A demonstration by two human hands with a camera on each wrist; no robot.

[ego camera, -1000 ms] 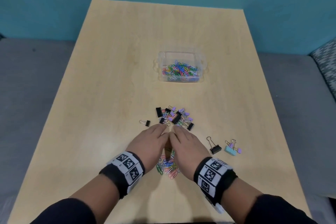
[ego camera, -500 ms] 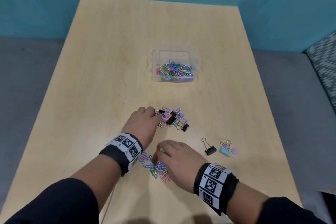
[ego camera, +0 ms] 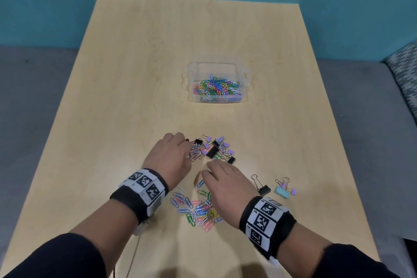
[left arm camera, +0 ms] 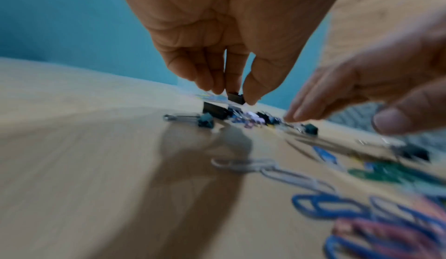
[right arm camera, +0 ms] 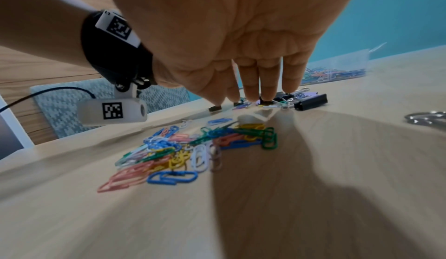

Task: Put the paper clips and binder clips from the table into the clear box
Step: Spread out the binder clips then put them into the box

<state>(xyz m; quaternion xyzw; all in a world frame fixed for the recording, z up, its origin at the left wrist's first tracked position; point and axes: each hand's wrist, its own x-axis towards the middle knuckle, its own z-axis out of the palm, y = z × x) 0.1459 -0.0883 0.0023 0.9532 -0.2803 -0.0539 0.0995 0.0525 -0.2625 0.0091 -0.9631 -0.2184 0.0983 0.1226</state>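
A clear box (ego camera: 244, 74) at mid-table holds several coloured paper clips (ego camera: 216, 87). Nearer me lies a pile of black and purple binder clips (ego camera: 215, 150). My left hand (ego camera: 180, 143) is at the pile's left edge. In the left wrist view its thumb and fingers (left arm camera: 251, 91) pinch a small black binder clip (left arm camera: 236, 98) just above the table. My right hand (ego camera: 208, 168) hovers with straight fingers (right arm camera: 267, 84) pointing down at the pile's near edge, holding nothing. A loose heap of coloured paper clips (ego camera: 198, 210) lies under and between my wrists.
A black binder clip (ego camera: 261, 188) and a light-blue one with purple clips (ego camera: 284, 190) lie to the right of my right hand. The wooden table (ego camera: 135, 74) ends at a teal wall behind; grey seating flanks both sides.
My left hand has moved forward to the left edge of the binder clip pile and pinched a black clip. My right hand has drawn back a little over the paper clips.
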